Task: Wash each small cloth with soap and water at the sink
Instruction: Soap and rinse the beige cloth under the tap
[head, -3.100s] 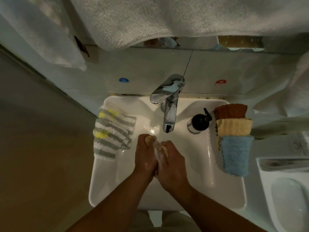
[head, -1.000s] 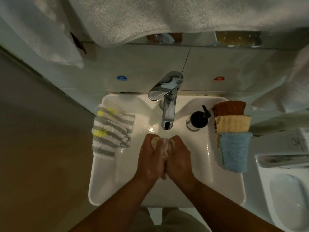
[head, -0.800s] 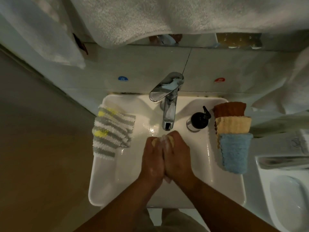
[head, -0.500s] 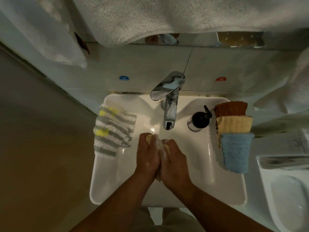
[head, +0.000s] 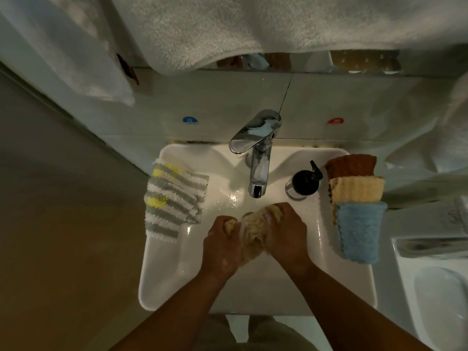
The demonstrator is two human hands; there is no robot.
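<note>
The soapy cloth [head: 255, 230] sits bunched over the sink [head: 162, 274] middle, just below the tap [head: 257, 173], gripped tight by left hand [head: 222, 245] and right hand [head: 285, 233]; slippery suds could make it slide out mid-scrub.

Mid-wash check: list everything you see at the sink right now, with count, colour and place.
sink: 1, white, centre
tap: 1, chrome, back of sink
pump bottle: 1, black, right of tap
striped cloths: stack, count unclear, grey-white-yellow, left rim
brown cloth: 1, brown, right rim, rearmost
yellow cloth: 1, yellow, right rim, middle
blue cloth: 1, light blue, right rim, nearest
cream cloth: 1, cream, over the basin, in both hands
towels: at least 2, white, hanging above
blue sticker: 1, blue, wall left of tap
red sticker: 1, red, wall right of tap
left hand: grips cream cloth
right hand: grips cream cloth
</note>
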